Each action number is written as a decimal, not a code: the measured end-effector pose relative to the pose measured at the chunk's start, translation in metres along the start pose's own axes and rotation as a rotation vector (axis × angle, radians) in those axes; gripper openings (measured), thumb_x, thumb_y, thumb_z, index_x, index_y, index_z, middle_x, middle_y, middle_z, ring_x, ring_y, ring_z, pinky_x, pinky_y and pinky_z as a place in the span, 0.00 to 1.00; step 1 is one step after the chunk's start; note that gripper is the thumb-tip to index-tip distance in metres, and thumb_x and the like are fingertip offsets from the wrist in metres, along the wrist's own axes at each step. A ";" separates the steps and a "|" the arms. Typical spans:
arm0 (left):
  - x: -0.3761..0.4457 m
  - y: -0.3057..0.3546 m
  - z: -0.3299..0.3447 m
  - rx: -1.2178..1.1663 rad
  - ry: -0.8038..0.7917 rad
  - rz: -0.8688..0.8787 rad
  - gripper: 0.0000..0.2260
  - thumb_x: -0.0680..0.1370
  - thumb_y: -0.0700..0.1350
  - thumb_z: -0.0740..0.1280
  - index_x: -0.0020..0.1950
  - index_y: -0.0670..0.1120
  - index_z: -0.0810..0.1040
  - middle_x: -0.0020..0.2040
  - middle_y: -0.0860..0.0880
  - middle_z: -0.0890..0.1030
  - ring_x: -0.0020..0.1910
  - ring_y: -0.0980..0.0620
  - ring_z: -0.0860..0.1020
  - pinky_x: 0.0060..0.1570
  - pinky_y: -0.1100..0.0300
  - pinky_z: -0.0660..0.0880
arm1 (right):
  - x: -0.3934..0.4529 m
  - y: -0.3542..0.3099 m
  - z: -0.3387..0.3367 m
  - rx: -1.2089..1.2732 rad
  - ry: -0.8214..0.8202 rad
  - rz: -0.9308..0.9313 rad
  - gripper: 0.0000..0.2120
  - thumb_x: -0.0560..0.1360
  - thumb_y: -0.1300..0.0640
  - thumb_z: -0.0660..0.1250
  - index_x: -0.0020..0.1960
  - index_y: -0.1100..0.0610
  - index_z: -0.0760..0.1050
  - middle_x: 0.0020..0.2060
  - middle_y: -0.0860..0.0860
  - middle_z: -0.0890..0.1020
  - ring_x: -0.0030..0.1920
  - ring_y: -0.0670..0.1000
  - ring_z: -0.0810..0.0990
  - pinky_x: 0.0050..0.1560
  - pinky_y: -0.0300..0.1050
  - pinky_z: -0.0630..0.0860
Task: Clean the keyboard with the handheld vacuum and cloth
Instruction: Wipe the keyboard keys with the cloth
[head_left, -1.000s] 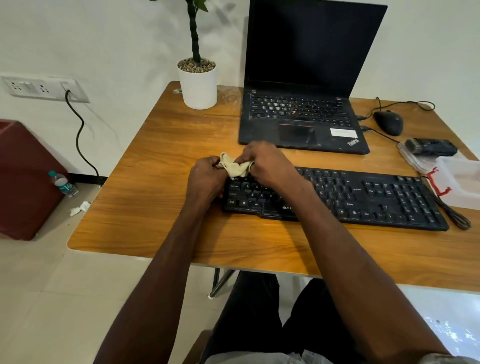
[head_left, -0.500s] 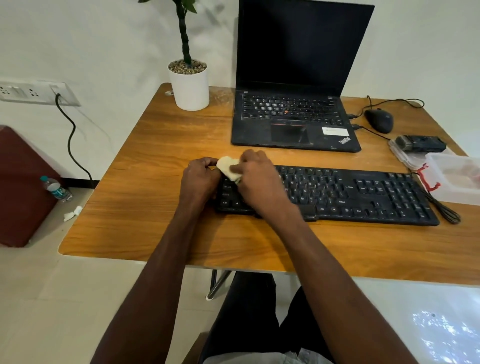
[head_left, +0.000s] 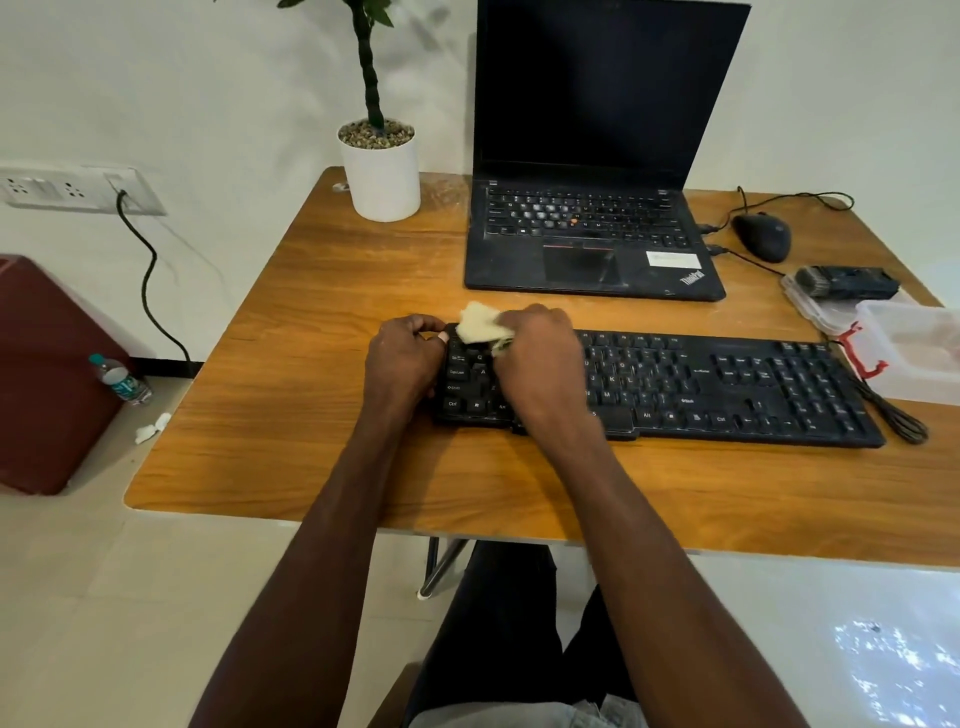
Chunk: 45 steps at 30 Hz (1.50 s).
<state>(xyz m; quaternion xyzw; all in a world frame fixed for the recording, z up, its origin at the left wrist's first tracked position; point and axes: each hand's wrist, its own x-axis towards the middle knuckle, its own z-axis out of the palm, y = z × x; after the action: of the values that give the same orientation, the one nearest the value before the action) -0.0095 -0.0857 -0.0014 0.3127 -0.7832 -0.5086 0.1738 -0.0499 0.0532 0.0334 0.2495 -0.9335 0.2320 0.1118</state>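
Seen from a head-worn camera looking down, a person sits at a wooden bench (head_left: 322, 291) with both bare forearms reaching forward to a black keyboard (head_left: 717, 387) that lies across the middle of the bench. The right hand (head_left: 537, 358) is curled round a small pale cloth (head_left: 478, 323), pressing it onto the top left corner of the keys. The left hand (head_left: 402, 358) grips the keyboard's left end, fingers curled over its edge, steadying it.

Compared with a second earlier, the cloth has gone from being bunched between both hands just above the keys to sitting under the right hand alone, while the left hand has dropped to brace the keyboard. This suggests the wiping stage is only starting at the left end, with most of the keys to the right not yet covered.

Behind the keyboard stands an open laptop (head_left: 592, 228) with a dark screen, close enough to limit strokes away from the person. A white plant pot (head_left: 382, 176) stands at the bench's far left. At the far right are a black mouse (head_left: 762, 236), a dark brush-tipped device (head_left: 844, 283) that may be the handheld vacuum, resting on a clear lid, and a clear plastic box (head_left: 914, 353) touching the keyboard's right end beside a coiled cable (head_left: 893, 415), which may hamper wiping there
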 end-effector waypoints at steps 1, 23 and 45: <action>0.000 0.000 0.001 -0.005 0.001 -0.008 0.05 0.77 0.45 0.67 0.52 0.48 0.81 0.41 0.47 0.83 0.28 0.52 0.77 0.24 0.62 0.70 | 0.004 0.013 -0.004 -0.016 0.033 0.092 0.13 0.77 0.61 0.64 0.61 0.59 0.78 0.54 0.57 0.81 0.53 0.55 0.76 0.54 0.49 0.77; 0.000 -0.003 0.006 0.036 0.050 0.021 0.06 0.78 0.45 0.66 0.53 0.49 0.80 0.41 0.50 0.82 0.32 0.53 0.77 0.23 0.63 0.70 | 0.009 0.060 -0.018 0.009 0.185 0.436 0.09 0.77 0.63 0.65 0.54 0.63 0.81 0.53 0.60 0.79 0.50 0.56 0.78 0.50 0.49 0.79; 0.004 0.005 -0.008 -0.176 -0.104 -0.162 0.05 0.76 0.35 0.64 0.46 0.38 0.79 0.29 0.44 0.77 0.18 0.50 0.71 0.20 0.62 0.68 | 0.022 -0.004 0.012 0.036 -0.085 -0.187 0.19 0.73 0.68 0.63 0.61 0.58 0.80 0.55 0.55 0.80 0.56 0.55 0.73 0.52 0.45 0.70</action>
<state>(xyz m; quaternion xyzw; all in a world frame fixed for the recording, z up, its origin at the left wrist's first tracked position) -0.0091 -0.0923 0.0063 0.3318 -0.7156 -0.6032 0.1180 -0.0679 0.0348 0.0316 0.3469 -0.9058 0.2266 0.0889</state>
